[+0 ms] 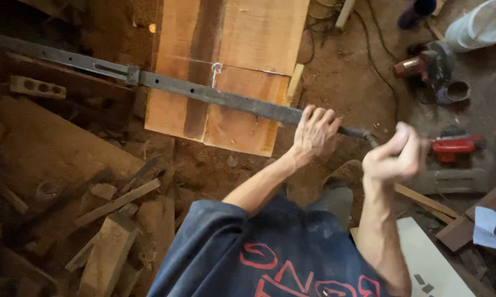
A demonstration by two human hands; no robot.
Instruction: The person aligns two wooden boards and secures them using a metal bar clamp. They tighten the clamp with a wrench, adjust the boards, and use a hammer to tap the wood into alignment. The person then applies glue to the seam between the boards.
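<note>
A long dark metal bar clamp point(204, 91) lies across a wide orange-brown wooden board point(259, 38) on the dirt floor. My left hand point(314, 132) grips the bar near its right end, just past the board's edge. My right hand point(396, 157) is closed around the clamp's handle at the bar's tip and looks blurred. A small white metal hook point(216, 70) sits on the board beside the bar. A sliding jaw point(132, 74) sits on the bar left of the board.
Scrap wood blocks and offcuts point(110, 242) pile up at the left. A red power tool point(454, 147), another tool point(424, 63), a white bucket point(479, 25) and cables lie at the right. A pale panel point(429, 264) is at lower right.
</note>
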